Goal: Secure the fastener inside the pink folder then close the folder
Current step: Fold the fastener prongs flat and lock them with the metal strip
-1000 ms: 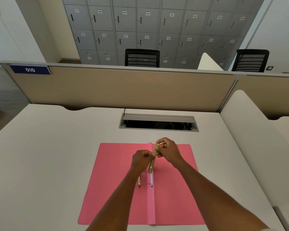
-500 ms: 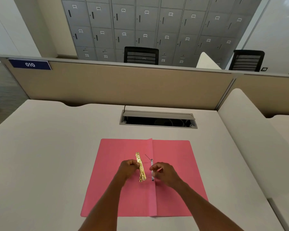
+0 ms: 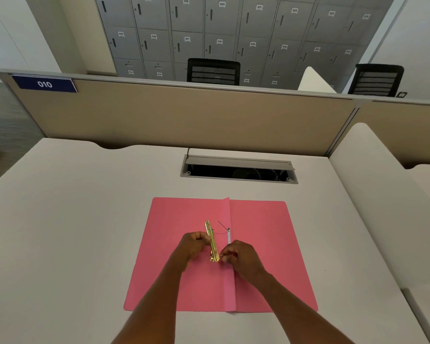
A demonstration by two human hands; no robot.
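The pink folder [image 3: 263, 244] lies open and flat on the desk, its spine fold running down the middle. My left hand [image 3: 193, 247] pinches a gold metal fastener bar [image 3: 212, 240] and holds it nearly upright over the left leaf, just beside the spine. My right hand [image 3: 238, 256] pinches a thin fastener prong [image 3: 221, 256] at the bar's lower end. A white fastener strip [image 3: 229, 236] lies along the spine, and the other thin prong [image 3: 223, 225] sticks up from its far end.
A white desk [image 3: 60, 232] carries the folder. An open cable tray [image 3: 238, 170] is recessed behind it. A beige partition [image 3: 184, 115] closes the back and a white side divider [image 3: 382, 194] stands at the right.
The gold bar went from my right hand, held high near the folder's far edge, to my left hand lower down. My right hand dropped to the spine and now pinches the lower prong.
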